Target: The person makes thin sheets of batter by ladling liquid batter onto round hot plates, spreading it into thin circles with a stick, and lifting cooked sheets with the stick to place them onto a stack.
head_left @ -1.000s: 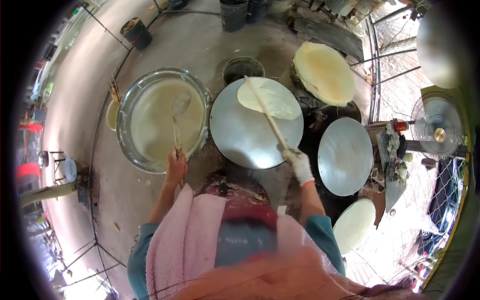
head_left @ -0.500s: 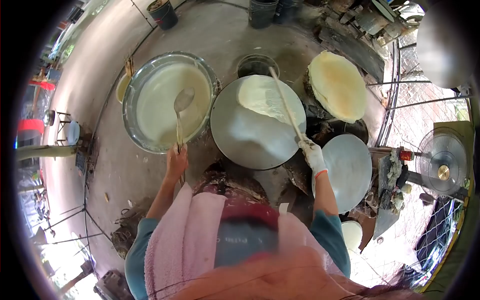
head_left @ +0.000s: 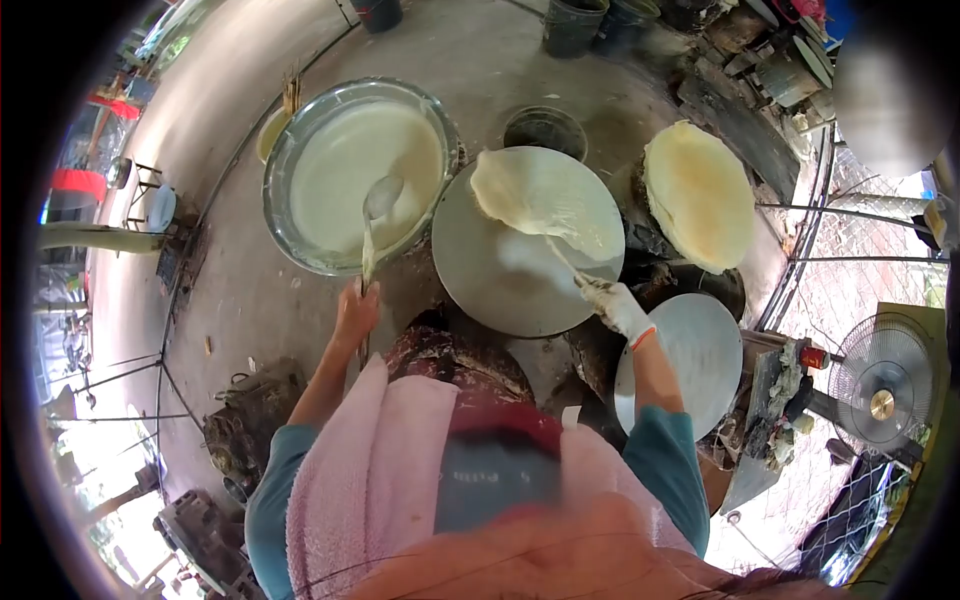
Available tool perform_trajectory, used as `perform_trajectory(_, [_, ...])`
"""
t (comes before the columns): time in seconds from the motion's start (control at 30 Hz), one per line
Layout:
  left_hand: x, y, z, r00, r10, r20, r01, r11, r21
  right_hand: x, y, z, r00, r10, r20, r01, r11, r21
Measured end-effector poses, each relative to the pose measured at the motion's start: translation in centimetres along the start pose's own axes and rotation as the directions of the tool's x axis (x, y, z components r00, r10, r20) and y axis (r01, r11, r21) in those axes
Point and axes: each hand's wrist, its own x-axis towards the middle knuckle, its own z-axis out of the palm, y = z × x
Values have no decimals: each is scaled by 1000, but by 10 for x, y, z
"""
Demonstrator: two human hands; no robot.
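My left hand point(head_left: 357, 312) is closed round the handle of a metal ladle point(head_left: 383, 197), whose bowl is over the pale batter point(head_left: 352, 180) in a wide metal basin point(head_left: 283, 222). In a white glove, my right hand point(head_left: 614, 306) grips a thin wooden stick point(head_left: 563, 258). The stick's far end meets the layer of batter point(head_left: 545, 203) on the round griddle point(head_left: 490, 285). That layer covers the upper part of the griddle, with an uneven lower edge. Bare metal shows below it.
Right of the griddle lies a stack of round flatbreads point(head_left: 698, 197). Below it is a second round plate point(head_left: 690, 355), partly behind my right forearm. A dark bucket point(head_left: 545, 130) stands behind the griddle. A fan point(head_left: 882, 400) is at the far right, more buckets point(head_left: 574, 25) at the top.
The batter on the griddle has spread into a wider, uneven layer. The stick has swung and its far end has come down toward me. The view has shifted, and the ladle stays over the basin.
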Motion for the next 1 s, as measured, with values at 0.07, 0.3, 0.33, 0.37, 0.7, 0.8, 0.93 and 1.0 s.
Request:
perform_trajectory(0.07, [-7, -19, 1, 988, 154, -23, -150, 981, 121, -8, 6, 17, 999, -40, 26, 35, 989, 143])
perform_trajectory(0.3, [8, 42, -17, 998, -41, 47, 31, 977, 210, 38, 11, -37, 977, -191, -93, 203, 967, 155])
perform_trajectory(0.33, [19, 35, -9, 1000, 3, 31, -9, 978, 209, 32, -5, -34, 989, -144, -9, 145, 987, 65])
perform_trajectory(0.37, [29, 29, -5, 999, 48, 14, -50, 977, 209, 25, -9, -30, 996, -77, 43, 76, 997, 32])
perform_trajectory(0.7, [82, 75, 32, 937, 256, 239, -342, 811, 475, 45, 31, -42, 963, -241, -123, 255, 960, 114])
perform_trajectory(0.8, [72, 79, 16, 895, 256, 365, -429, 714, 553, 23, -4, -16, 997, -23, 80, 23, 1000, 8])
perform_trajectory(0.93, [36, 33, -17, 851, 139, 507, -393, 808, 439, -6, 15, 12, 988, 65, 139, -63, 998, -16])
perform_trajectory(1.0, [10, 13, -23, 838, 135, 528, -383, 836, 393, -29, 32, 30, 995, 17, 94, -20, 999, 33])
